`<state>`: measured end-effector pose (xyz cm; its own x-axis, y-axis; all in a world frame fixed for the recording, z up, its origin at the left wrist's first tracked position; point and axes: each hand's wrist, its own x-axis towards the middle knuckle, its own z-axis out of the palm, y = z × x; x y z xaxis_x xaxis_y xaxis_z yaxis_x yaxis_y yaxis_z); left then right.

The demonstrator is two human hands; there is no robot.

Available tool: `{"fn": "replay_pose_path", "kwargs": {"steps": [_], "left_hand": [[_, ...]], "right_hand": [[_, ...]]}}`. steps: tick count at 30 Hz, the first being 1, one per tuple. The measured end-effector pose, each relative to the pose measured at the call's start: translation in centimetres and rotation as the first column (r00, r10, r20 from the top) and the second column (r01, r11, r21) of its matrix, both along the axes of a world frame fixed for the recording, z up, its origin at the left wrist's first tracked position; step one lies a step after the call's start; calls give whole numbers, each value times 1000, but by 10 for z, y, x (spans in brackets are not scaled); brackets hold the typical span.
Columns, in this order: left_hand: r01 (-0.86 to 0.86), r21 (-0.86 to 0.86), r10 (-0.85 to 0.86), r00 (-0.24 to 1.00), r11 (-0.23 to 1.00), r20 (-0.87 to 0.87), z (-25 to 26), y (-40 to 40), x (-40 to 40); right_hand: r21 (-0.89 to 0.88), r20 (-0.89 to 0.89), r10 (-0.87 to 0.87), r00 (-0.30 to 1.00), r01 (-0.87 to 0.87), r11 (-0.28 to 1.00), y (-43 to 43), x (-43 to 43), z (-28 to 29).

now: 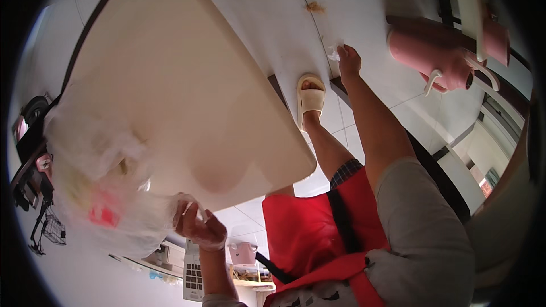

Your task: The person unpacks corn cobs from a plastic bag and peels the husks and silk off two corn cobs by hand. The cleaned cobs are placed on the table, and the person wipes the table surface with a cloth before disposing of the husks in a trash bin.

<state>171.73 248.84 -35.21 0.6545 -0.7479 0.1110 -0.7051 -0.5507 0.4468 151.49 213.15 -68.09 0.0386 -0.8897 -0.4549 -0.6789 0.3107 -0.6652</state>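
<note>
My left hand [200, 226] is at the lower left, fingers curled on the edge of a translucent plastic bag [123, 204]. Thin clear plastic seems to cover part of that hand. The bag bulges beside a cream tabletop [179, 76]; something red and something pale green show blurrily through it. Stretched out over the tiled floor, my right hand [350, 62] pinches a small crumpled white piece [335, 53], tissue or thin plastic; I cannot tell which. Beyond it, a brown tuft of debris [315, 7] lies on the floor.
Pink jugs with white handles, one a large jug [431, 57], stand at the right on a dark-edged surface. My slippered foot [311, 94] is beside the table corner. A pink bucket [243, 253] and a white slotted crate [193, 270] lie behind, and a scooter with a wire basket [54, 226] is far left.
</note>
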Motion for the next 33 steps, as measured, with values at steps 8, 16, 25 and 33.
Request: {"fn": "replay_pose_path", "kwargs": {"steps": [8,16,25,33], "left_hand": [[0,147,-16,994,989,108,-41,6,-4],[4,228,-49,980,974,193,-42,8,-9],[41,244,-89,978,969,187,-42,9,-8],[1,239,-46,983,971,180,-45,11,-12]], "right_hand": [[58,-41,-128,991,130,990,-7,-1,-95],[-118,-59,268,962,-274,955,-103,82,-122],[-244,-413,640,647,-756,607,-9,107,-109],[-155,-418,681,602,-785,600,-5,105,-105]]}}
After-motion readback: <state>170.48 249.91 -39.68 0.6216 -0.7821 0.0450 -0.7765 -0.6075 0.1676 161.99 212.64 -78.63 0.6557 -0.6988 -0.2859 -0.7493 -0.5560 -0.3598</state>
